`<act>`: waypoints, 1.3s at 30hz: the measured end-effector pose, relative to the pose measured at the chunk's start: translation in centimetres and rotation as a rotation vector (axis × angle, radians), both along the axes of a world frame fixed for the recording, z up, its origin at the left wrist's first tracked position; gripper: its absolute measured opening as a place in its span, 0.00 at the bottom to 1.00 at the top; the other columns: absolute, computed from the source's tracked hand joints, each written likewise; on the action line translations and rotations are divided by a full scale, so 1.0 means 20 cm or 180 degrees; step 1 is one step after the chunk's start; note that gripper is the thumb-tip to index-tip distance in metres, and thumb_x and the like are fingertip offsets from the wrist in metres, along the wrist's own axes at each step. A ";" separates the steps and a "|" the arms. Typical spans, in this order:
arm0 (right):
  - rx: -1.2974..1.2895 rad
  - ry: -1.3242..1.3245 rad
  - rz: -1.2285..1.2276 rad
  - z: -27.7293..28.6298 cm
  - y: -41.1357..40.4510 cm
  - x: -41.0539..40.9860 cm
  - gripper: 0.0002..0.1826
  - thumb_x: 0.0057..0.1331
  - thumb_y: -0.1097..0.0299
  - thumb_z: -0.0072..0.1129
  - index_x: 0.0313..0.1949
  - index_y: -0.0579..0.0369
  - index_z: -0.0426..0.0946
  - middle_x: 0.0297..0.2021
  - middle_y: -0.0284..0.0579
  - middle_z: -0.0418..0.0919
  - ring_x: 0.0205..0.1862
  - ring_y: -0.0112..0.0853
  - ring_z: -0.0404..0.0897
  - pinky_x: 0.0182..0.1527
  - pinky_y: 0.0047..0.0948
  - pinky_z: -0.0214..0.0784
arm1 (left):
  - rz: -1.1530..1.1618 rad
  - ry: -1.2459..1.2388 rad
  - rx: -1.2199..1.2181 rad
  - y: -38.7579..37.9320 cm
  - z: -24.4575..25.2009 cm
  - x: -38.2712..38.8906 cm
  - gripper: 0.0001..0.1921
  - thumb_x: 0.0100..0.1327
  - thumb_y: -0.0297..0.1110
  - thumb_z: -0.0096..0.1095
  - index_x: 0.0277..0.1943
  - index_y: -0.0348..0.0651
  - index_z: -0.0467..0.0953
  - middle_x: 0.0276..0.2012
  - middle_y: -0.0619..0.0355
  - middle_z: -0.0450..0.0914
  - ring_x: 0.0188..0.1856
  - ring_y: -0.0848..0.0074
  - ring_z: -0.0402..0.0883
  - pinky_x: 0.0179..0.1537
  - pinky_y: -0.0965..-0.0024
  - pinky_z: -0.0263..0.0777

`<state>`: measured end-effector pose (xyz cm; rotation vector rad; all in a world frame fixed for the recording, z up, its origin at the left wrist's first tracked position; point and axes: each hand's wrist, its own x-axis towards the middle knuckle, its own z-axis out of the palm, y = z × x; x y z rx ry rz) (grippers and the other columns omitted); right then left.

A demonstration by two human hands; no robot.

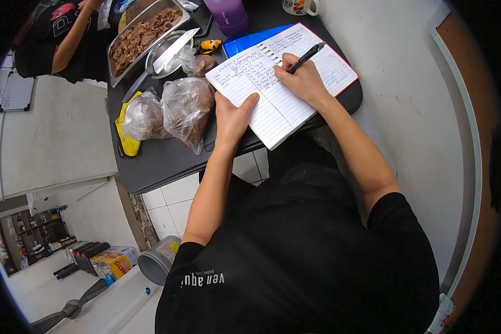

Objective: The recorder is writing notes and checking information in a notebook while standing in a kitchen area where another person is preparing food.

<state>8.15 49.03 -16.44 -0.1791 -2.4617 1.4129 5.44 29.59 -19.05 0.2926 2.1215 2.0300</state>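
A spiral-bound notebook [284, 104] with lined, handwritten pages lies open at the near edge of the black table [150, 171]. My right hand [302, 81] holds a black pen [307, 57], its tip hidden by the fingers, over the right-hand part of the writing. My left hand [234, 115] rests on the notebook's lower left edge, thumb on the page and fingers partly hidden. Left of it sit a large clear plastic bag of brown food [188, 108], another such bag [144, 117] on a yellow cloth [129, 144], and a small bag [200, 64] behind.
A metal tray of shredded brown meat [144, 39] stands at the back left, beside a metal bowl [167, 69] with a knife [175, 52] across it. A purple tumbler [226, 16], a blue folder [250, 39] and a mug [299, 6] are behind the notebook. Another person [67, 41] stands far left.
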 end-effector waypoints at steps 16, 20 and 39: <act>0.0081 -0.0031 -0.0069 0.01 0.00 0.00 0.16 0.60 0.64 0.59 0.22 0.58 0.63 0.14 0.37 0.64 0.20 0.22 0.61 0.23 0.27 0.55 | 0.0069 -0.0088 -0.0184 0.00 0.06 0.02 0.28 0.53 0.24 0.70 0.50 0.22 0.59 0.45 0.39 0.77 0.44 0.65 0.81 0.43 0.68 0.77; 0.0109 0.0083 -0.0082 0.00 0.00 0.00 0.16 0.59 0.64 0.59 0.22 0.58 0.63 0.14 0.38 0.65 0.20 0.23 0.61 0.23 0.28 0.56 | 0.0014 -0.0035 -0.0023 0.01 0.04 0.01 0.28 0.53 0.24 0.70 0.50 0.22 0.59 0.45 0.39 0.77 0.44 0.65 0.81 0.44 0.68 0.77; -0.0199 0.0122 0.0023 -0.01 0.04 0.01 0.18 0.61 0.64 0.61 0.21 0.56 0.64 0.15 0.33 0.63 0.21 0.19 0.59 0.23 0.25 0.52 | 0.0105 0.0089 0.0026 0.01 0.03 0.02 0.25 0.55 0.24 0.68 0.51 0.23 0.64 0.43 0.41 0.79 0.41 0.68 0.82 0.42 0.71 0.76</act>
